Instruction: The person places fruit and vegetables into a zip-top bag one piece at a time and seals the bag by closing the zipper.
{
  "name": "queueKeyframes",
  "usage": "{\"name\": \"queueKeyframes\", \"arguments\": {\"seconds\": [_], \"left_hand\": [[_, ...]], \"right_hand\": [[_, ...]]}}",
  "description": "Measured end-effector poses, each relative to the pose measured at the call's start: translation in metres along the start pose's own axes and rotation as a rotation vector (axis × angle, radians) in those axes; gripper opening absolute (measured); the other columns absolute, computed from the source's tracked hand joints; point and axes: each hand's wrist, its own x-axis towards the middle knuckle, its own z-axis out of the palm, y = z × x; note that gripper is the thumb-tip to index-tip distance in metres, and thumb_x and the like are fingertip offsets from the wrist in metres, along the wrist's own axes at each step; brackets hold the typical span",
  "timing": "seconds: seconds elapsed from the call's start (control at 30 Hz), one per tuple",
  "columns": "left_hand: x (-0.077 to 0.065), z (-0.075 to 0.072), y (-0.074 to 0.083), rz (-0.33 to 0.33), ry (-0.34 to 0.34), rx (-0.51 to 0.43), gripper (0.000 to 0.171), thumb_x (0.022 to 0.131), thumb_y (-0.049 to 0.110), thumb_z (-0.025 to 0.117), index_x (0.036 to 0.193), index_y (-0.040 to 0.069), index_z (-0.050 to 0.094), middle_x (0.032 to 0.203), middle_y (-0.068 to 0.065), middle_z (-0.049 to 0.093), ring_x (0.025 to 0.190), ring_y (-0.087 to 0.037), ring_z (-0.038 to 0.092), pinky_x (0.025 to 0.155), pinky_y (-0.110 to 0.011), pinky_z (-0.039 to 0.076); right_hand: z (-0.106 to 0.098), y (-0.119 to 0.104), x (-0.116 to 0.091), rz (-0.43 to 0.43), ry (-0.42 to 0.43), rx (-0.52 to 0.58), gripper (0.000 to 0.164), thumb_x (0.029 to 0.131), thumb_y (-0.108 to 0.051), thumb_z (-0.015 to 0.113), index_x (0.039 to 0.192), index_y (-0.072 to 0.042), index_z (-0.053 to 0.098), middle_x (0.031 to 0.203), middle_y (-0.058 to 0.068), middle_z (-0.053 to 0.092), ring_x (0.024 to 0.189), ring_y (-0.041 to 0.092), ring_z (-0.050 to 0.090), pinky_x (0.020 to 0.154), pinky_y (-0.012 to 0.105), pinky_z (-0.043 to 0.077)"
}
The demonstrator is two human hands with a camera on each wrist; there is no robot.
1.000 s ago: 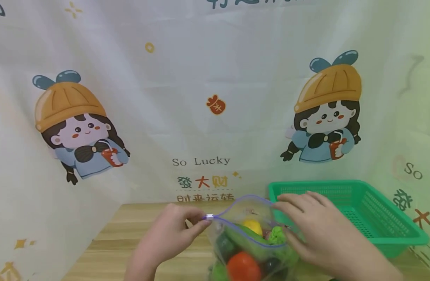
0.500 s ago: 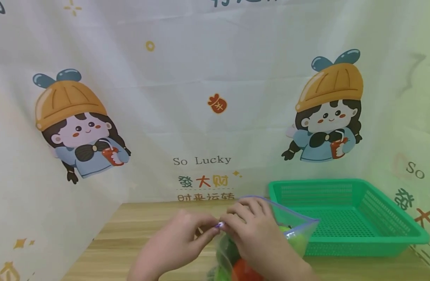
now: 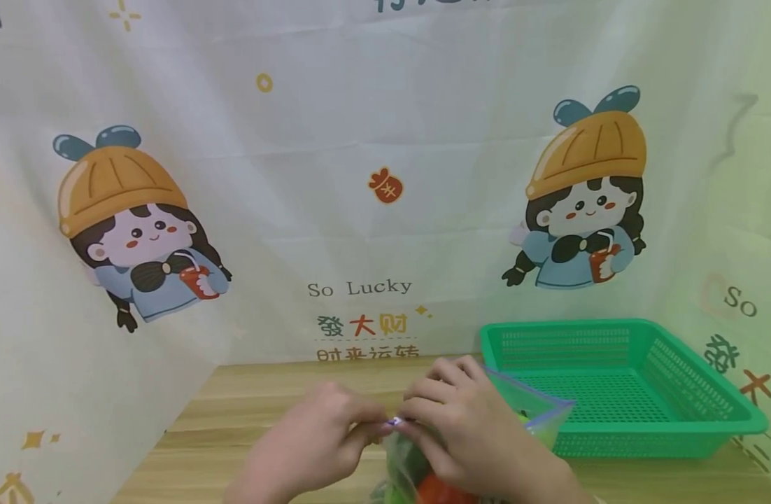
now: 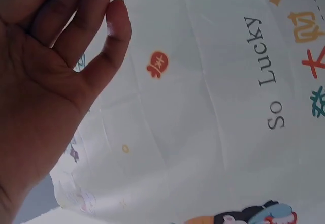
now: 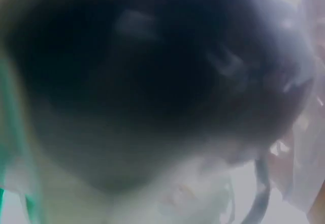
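Observation:
A clear zip bag (image 3: 552, 414) with a purple seal stands low in the middle of the head view. Through its plastic show a red, tomato-like round thing (image 3: 441, 490) and something dark green (image 3: 406, 458). My left hand (image 3: 316, 442) pinches the bag's left corner between thumb and fingers. At the white slider (image 3: 394, 421), the thumb and fingers of my right hand (image 3: 470, 423) pinch from the other side. That hand covers much of the bag's mouth. Close and blurred, a dark rounded shape (image 5: 152, 82) behind shiny plastic fills the right wrist view.
Behind the bag, at the right, a green slotted plastic basket (image 3: 650, 427) stands on the wooden tabletop (image 3: 234, 413). A pale printed cloth (image 3: 285, 210) with cartoon figures hangs at the back and sides.
My right hand has left the bag's right side and come leftward to the slider, meeting my left hand. The bag's right corner now sticks out flat. Both hands have sunk slightly.

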Motion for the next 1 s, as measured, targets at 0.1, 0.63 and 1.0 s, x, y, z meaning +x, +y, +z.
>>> {"name": "queueKeyframes", "arguments": {"seconds": [0.1,0.63,1.0], "left_hand": [[-0.009,-0.008,-0.012,-0.042,-0.001,-0.059,0.025,0.098,0.012,0.075,0.075,0.019,0.07,0.065,0.017,0.056,0.063,0.01,0.045,0.058,-0.01,0.043],[-0.055,-0.038,-0.069,-0.368,0.036,-0.14,0.017,0.103,0.018,0.07,0.09,0.02,0.081,0.081,0.012,0.076,0.079,0.002,0.065,0.071,-0.025,0.055],[-0.049,-0.039,-0.06,-0.485,-0.043,-0.133,0.02,0.105,0.028,0.067,0.092,0.021,0.08,0.085,0.012,0.074,0.08,-0.002,0.066,0.072,-0.025,0.055]], "right_hand": [[-0.004,0.009,-0.001,-0.022,-0.002,-0.05,0.006,0.098,-0.031,0.075,0.095,-0.028,0.079,0.095,-0.018,0.072,0.093,0.008,0.057,0.085,0.034,0.045],[-0.071,0.09,-0.042,0.27,-0.402,-0.031,0.008,0.094,-0.033,0.081,0.09,-0.04,0.08,0.091,-0.034,0.066,0.093,-0.002,0.061,0.097,0.054,0.051],[-0.072,0.092,-0.041,0.418,-0.569,0.197,0.009,0.103,-0.034,0.071,0.097,-0.034,0.077,0.093,-0.026,0.068,0.087,-0.004,0.061,0.071,0.028,0.054]]}}
